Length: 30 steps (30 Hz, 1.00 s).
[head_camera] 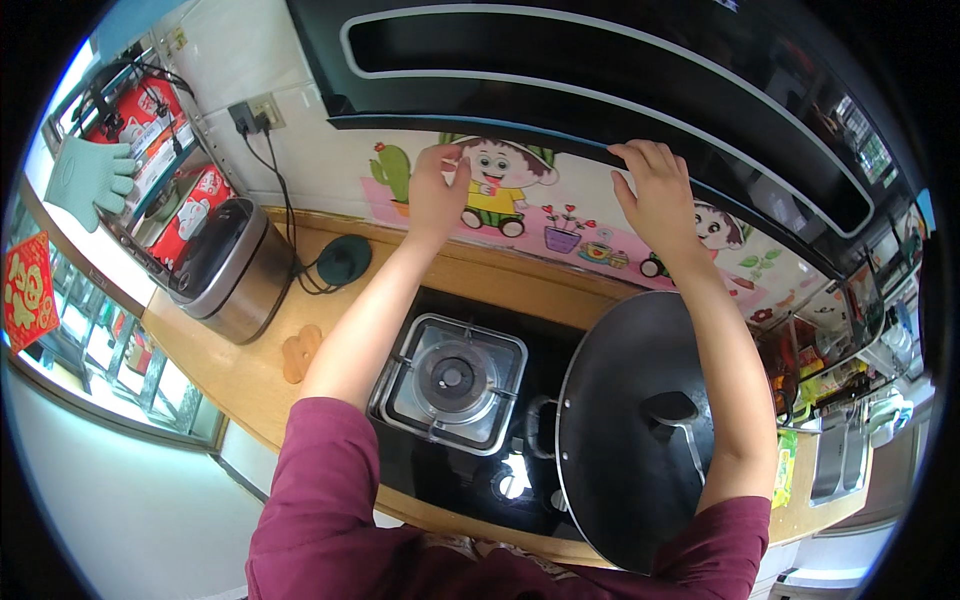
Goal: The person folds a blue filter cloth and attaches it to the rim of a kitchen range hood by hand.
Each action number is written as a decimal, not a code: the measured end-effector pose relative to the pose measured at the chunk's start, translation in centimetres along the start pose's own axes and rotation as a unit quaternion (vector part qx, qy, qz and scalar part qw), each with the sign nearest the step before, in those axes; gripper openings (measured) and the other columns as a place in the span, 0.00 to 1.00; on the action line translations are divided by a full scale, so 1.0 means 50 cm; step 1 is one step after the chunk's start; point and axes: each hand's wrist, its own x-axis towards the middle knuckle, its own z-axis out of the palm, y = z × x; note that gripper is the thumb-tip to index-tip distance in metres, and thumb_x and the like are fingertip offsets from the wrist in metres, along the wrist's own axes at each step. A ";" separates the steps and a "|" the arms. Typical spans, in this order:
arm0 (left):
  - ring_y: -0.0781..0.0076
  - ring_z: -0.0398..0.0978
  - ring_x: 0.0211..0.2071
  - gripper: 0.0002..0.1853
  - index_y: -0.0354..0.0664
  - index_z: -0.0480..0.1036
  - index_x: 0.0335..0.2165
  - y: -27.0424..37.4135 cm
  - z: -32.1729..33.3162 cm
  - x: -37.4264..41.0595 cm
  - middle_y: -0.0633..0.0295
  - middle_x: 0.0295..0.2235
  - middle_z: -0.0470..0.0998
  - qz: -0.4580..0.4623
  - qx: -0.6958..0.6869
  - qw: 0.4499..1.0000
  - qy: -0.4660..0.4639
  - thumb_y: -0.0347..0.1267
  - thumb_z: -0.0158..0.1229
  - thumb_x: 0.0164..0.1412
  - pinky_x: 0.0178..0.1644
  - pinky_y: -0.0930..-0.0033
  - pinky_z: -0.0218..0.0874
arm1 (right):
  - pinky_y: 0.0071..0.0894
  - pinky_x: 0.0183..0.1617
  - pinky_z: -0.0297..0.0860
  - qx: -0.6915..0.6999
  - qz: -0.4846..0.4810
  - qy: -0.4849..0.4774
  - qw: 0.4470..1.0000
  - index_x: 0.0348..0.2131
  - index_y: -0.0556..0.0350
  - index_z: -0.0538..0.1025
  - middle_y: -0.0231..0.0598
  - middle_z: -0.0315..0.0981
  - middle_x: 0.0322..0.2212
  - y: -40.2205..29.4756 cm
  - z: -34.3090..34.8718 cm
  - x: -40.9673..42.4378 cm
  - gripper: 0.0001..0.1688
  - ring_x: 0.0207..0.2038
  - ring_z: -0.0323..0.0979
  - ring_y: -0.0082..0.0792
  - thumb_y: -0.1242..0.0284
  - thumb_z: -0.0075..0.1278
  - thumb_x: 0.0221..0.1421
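My left hand (441, 189) is raised before the tiled wall, fingers curved and apart, with nothing seen in it. My right hand (654, 191) is raised at the lower edge of the black range hood (480, 97), its fingertips at or close to a thin blue strip (517, 129) along that edge; whether they touch it cannot be told. Below stands a black glass gas hob (450, 476) with a bare left burner (451, 377). A large black wok (622, 420) covers the right side, a spatula (686, 427) lying in it, under my right forearm.
A rice cooker (240, 270), a dark green round mat (344, 259) and a wooden trivet (301, 352) are on the counter at left. A teal silicone glove (90, 180) hangs by a shelf. Power cords (281, 187) run down the wall. A sink (836, 457) lies far right.
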 end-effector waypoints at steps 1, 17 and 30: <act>0.61 0.72 0.35 0.20 0.33 0.65 0.41 -0.015 -0.011 0.016 0.54 0.39 0.70 -0.124 -0.111 0.986 0.020 0.33 0.58 0.52 0.36 0.65 0.64 | 0.36 0.42 0.61 -0.019 0.005 -0.004 1.000 0.36 0.53 0.72 0.35 0.68 0.35 -0.010 0.014 0.010 0.15 0.40 0.66 0.37 0.75 0.52 0.43; 0.59 0.69 0.44 0.22 0.36 0.67 0.40 -0.128 -0.033 0.140 0.55 0.33 0.73 -0.320 -0.543 0.776 0.029 0.40 0.62 0.51 0.53 0.54 0.59 | 0.30 0.35 0.61 0.003 0.127 0.052 0.990 0.28 0.50 0.75 0.31 0.71 0.28 -0.029 0.053 0.039 0.05 0.34 0.67 0.35 0.72 0.53 0.47; 0.61 0.67 0.40 0.10 0.44 0.72 0.32 -0.007 -0.023 0.123 0.63 0.35 0.71 0.325 0.087 0.939 0.071 0.27 0.60 0.45 0.45 0.62 0.54 | 0.31 0.37 0.59 -0.111 0.025 0.033 0.993 0.26 0.50 0.75 0.28 0.71 0.26 -0.025 0.064 0.057 0.04 0.33 0.67 0.32 0.73 0.54 0.45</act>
